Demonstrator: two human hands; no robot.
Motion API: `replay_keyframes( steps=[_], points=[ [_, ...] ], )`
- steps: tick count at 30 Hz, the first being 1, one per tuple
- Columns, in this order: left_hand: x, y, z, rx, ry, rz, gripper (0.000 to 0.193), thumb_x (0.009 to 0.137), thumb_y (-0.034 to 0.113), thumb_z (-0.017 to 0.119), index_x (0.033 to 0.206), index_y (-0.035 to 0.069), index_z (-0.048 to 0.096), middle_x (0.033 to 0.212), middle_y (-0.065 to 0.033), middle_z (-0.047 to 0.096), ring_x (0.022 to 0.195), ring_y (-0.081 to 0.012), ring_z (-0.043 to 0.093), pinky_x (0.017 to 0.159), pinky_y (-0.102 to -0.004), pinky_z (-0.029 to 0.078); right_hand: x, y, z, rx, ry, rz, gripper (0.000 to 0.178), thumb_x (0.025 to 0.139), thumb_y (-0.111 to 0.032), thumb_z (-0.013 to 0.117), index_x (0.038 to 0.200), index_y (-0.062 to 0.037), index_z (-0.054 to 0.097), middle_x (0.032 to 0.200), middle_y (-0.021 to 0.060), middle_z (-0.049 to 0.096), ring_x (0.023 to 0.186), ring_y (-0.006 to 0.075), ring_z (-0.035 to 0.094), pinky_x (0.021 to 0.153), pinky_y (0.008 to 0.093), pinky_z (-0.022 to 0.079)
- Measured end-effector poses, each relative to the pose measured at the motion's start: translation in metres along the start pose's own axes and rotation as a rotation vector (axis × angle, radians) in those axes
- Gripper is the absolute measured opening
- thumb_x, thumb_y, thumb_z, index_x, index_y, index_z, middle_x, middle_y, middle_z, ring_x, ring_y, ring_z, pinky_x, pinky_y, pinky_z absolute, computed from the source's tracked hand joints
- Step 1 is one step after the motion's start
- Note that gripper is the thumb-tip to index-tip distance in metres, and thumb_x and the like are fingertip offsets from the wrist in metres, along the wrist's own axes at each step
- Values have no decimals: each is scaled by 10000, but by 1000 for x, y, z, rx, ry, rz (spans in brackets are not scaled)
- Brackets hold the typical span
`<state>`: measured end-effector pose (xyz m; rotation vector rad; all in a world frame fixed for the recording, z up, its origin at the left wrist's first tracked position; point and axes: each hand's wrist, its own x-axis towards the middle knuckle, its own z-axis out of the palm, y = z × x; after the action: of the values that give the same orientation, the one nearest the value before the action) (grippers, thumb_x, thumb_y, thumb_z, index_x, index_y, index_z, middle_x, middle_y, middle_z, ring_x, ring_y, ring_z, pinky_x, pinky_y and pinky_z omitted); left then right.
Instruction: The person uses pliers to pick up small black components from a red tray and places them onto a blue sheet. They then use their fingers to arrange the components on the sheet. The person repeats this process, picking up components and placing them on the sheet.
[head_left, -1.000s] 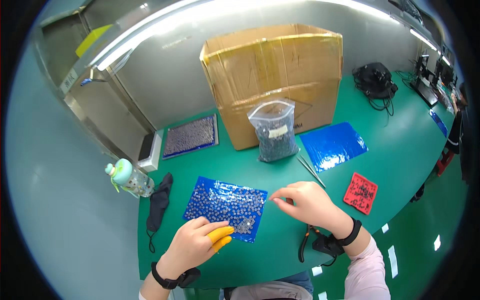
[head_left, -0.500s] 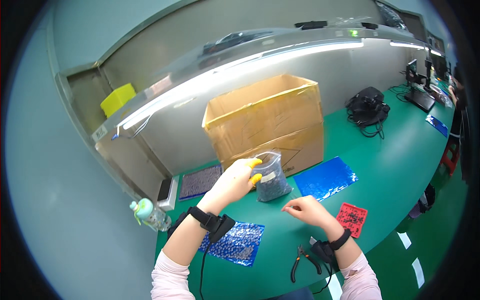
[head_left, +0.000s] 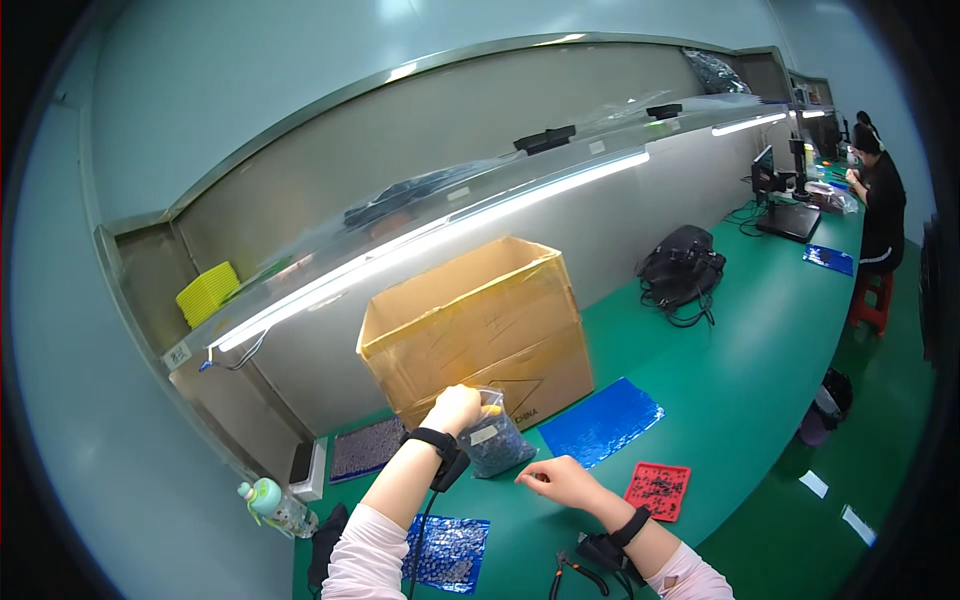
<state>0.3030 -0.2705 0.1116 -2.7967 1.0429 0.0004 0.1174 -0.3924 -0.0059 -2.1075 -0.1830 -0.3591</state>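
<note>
A clear zip bag (head_left: 497,450) of small dark pieces, with a pale label, stands tilted on the green bench against the cardboard box. My left hand (head_left: 457,410) is over the bag's mouth. A yellow-covered fingertip shows at the opening; the other fingers are hidden, so their grip cannot be made out. To the right of the bag, my right hand (head_left: 565,482) hovers low over the bench. Its thumb and fingers are drawn together, and whatever they may hold is too small to tell.
The cardboard box (head_left: 480,350) stands open behind the bag. A blue sheet (head_left: 603,420), a red tray (head_left: 658,490) of black bits and pliers (head_left: 575,572) lie rightward. Left are a blue pack (head_left: 450,553), a dark tray (head_left: 366,450) and a bottle (head_left: 280,508). A co-worker (head_left: 882,200) sits far right.
My left hand has turned, its fingers dipping from the bag's rim into its mouth. The right hand stays beside the bag, closed. The view has shifted up and to the right.
</note>
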Motion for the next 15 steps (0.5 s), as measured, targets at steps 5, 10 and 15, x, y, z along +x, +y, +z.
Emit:
replay_keyframes(
  steps=[5, 10, 15],
  points=[
    [11, 21, 3, -37, -150, -93, 531, 910, 535, 531, 1094, 73, 716, 1140, -175, 687, 1055, -335, 660, 890, -413, 521, 0, 4, -1, -22, 6, -31, 219, 894, -283, 632, 967, -115, 751, 766, 129, 696, 669, 292, 665, 634, 376, 519],
    [17, 20, 36, 17, -67, -52, 532, 934, 482, 469, 1105, 33, 699, 1111, -206, 688, 1041, -356, 658, 903, -439, 509, 1, 5, -4, -29, 33, -23, 212, 885, -271, 634, 956, -112, 754, 763, 127, 697, 672, 294, 666, 640, 373, 523],
    [8, 5, 60, 10, 113, 15, 554, 979, 454, 401, 1167, -30, 596, 1025, -262, 686, 982, -375, 670, 857, -475, 517, 1, 7, -1, -19, 75, -76, 212, 879, -267, 634, 954, -111, 756, 764, 124, 699, 684, 294, 671, 651, 373, 529]
  ],
)
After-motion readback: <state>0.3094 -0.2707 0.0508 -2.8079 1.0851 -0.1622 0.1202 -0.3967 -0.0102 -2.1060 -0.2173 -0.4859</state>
